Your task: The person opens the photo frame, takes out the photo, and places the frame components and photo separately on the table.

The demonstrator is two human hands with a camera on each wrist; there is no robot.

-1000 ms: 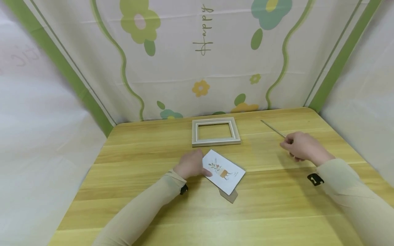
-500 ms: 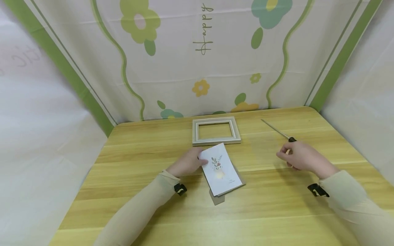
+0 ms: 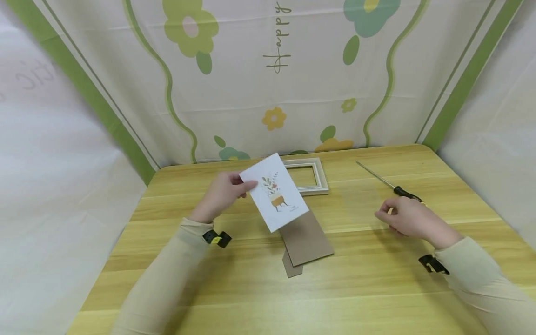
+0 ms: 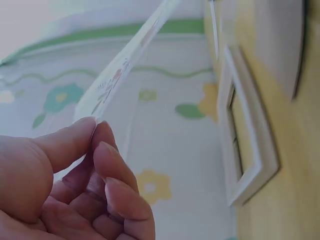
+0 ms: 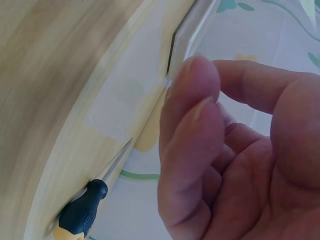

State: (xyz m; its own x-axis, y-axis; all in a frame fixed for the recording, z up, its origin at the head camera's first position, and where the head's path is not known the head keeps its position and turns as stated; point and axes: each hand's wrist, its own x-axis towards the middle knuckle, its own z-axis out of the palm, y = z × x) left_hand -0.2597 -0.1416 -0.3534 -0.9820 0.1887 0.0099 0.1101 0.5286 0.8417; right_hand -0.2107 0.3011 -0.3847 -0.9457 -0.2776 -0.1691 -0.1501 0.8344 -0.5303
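Note:
My left hand (image 3: 224, 195) pinches a white card (image 3: 274, 211) by its left edge, thumb on the front. A potted plant is printed on the card, which is raised and overlaps the frame in the head view. In the left wrist view the card (image 4: 117, 77) appears almost edge-on. Below it lies a brown backing board (image 3: 307, 242) with a stand flap poking out at its near end. My right hand (image 3: 408, 216) hovers with loosely curled fingers and nothing in them. Beside it rests a screwdriver (image 5: 82, 212) with a black and yellow handle.
A pale rectangular picture frame (image 3: 320, 177) lies near the back edge of the wooden table (image 3: 201, 279). A thin clear sheet (image 5: 127, 85) is flat on the wood, between frame and screwdriver. Flower-printed cloth (image 3: 234, 93) hangs behind.
My left hand has turned the card and board, then lifted the card off the board, up and to the left. My right hand has let go of the screwdriver and drawn slightly back.

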